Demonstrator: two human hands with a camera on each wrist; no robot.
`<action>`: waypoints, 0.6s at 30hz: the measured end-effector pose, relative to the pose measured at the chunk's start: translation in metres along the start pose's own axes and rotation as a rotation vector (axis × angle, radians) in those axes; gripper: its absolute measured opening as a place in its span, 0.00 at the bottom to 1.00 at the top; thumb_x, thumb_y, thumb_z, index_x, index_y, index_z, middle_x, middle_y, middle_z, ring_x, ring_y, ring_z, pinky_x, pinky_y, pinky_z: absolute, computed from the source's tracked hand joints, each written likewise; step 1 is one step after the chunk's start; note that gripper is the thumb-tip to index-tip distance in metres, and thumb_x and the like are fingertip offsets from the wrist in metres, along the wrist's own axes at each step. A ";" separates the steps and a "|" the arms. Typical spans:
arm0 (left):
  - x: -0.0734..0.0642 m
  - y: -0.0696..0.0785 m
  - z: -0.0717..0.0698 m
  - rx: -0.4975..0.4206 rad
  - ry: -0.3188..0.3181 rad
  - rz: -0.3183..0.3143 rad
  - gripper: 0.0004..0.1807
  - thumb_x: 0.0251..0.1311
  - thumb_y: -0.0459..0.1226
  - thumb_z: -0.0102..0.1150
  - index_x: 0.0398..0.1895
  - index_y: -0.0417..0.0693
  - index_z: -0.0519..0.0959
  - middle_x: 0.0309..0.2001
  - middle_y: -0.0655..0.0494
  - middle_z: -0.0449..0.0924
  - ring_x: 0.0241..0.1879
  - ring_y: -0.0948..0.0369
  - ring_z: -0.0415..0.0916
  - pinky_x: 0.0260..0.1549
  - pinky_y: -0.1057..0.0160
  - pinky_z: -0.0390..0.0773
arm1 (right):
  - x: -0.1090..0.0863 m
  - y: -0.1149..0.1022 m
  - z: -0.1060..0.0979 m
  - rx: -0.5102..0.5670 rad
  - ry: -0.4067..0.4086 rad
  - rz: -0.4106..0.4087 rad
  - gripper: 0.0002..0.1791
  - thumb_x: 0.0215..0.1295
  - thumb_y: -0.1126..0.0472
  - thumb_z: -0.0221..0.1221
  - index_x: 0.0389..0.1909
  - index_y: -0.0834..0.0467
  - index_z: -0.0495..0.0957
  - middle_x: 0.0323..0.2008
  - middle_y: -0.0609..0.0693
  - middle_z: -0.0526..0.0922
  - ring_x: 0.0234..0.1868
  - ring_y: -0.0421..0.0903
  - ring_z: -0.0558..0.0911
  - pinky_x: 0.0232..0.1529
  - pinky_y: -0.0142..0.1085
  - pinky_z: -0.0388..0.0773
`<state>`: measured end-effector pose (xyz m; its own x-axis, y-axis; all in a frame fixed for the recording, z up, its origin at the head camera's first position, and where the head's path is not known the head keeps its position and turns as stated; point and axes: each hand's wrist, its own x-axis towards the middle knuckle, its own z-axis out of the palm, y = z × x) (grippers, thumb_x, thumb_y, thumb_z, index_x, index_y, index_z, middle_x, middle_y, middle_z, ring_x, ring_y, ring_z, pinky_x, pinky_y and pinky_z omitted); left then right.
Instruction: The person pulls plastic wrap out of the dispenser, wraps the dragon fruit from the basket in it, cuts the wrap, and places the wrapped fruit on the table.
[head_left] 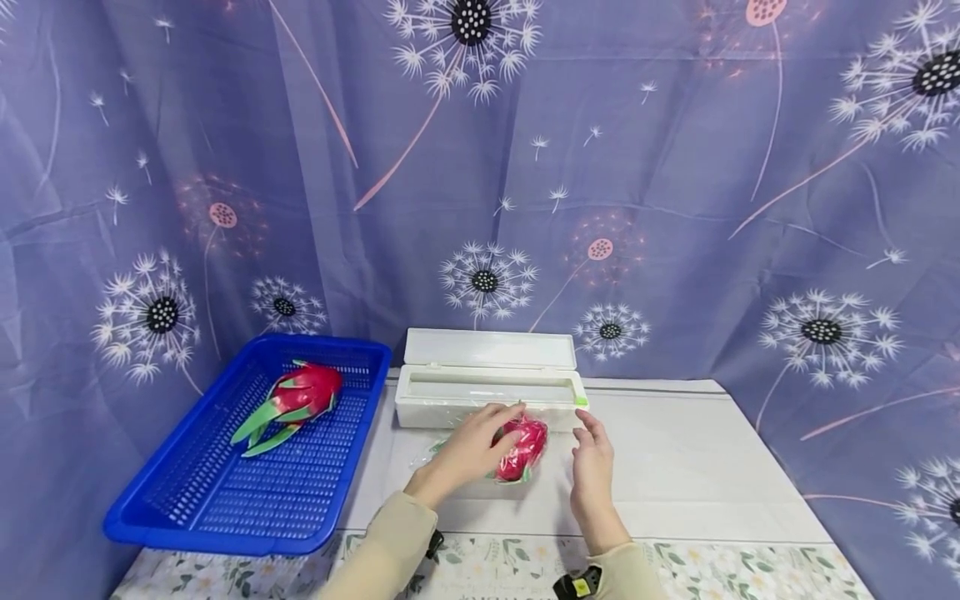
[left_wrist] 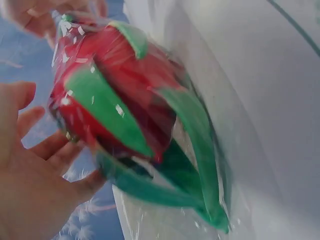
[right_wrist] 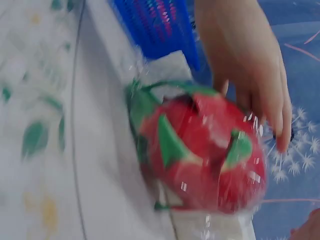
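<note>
A dragon fruit (head_left: 522, 450), red with green scales and wrapped in clear film, lies in front of a white cling film box (head_left: 487, 416). Over the fruit's far left side reaches my left hand (head_left: 465, 450), its fingers loosely bent. In the left wrist view, that hand's fingertips (left_wrist: 67, 150) meet the wrapped fruit (left_wrist: 125, 95). My right hand (head_left: 592, 467) is apart from the fruit, on its right, holding nothing. Film glints around the fruit (right_wrist: 210, 155) in the right wrist view, where the left hand (right_wrist: 245, 60) shows behind it.
The box's lid (head_left: 487, 348) stands raised at the back, and a green piece (head_left: 581, 401) sits at its right end. On the left, a blue basket (head_left: 225, 533) holds another dragon fruit (head_left: 303, 396). A patterned curtain (head_left: 660, 167) hangs behind the white table surface (head_left: 675, 458).
</note>
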<state>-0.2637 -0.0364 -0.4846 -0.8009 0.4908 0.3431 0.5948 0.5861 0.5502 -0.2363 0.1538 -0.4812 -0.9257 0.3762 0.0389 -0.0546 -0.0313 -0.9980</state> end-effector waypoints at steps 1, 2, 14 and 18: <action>-0.003 -0.001 -0.002 -0.037 0.000 -0.013 0.26 0.74 0.46 0.47 0.72 0.53 0.65 0.60 0.55 0.73 0.57 0.56 0.72 0.56 0.51 0.71 | 0.001 0.001 -0.003 -0.050 -0.028 -0.016 0.22 0.72 0.69 0.40 0.64 0.69 0.67 0.68 0.64 0.63 0.68 0.60 0.61 0.62 0.55 0.60; -0.006 -0.003 -0.005 -0.072 0.005 -0.030 0.25 0.74 0.44 0.46 0.72 0.53 0.65 0.61 0.54 0.72 0.57 0.56 0.72 0.56 0.52 0.72 | 0.001 0.003 -0.004 -0.106 -0.058 -0.034 0.21 0.72 0.69 0.41 0.63 0.68 0.70 0.67 0.64 0.66 0.67 0.60 0.63 0.62 0.55 0.61; -0.045 -0.032 -0.031 -0.024 0.268 -0.265 0.16 0.65 0.27 0.51 0.55 0.38 0.79 0.52 0.43 0.77 0.53 0.46 0.75 0.52 0.47 0.73 | 0.012 0.018 0.001 -0.492 -0.251 -0.352 0.15 0.73 0.62 0.52 0.56 0.61 0.79 0.52 0.56 0.80 0.54 0.54 0.78 0.52 0.50 0.75; -0.060 -0.038 -0.033 0.175 0.297 -0.336 0.15 0.60 0.24 0.52 0.50 0.35 0.80 0.44 0.40 0.78 0.42 0.43 0.77 0.41 0.45 0.77 | 0.013 0.023 0.006 -0.478 -0.328 -0.335 0.17 0.73 0.62 0.53 0.58 0.60 0.77 0.51 0.55 0.81 0.50 0.51 0.79 0.50 0.47 0.77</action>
<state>-0.2401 -0.1093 -0.5008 -0.9205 0.0648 0.3853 0.2818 0.7931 0.5399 -0.2515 0.1524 -0.5037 -0.9576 -0.0096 0.2881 -0.2572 0.4800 -0.8387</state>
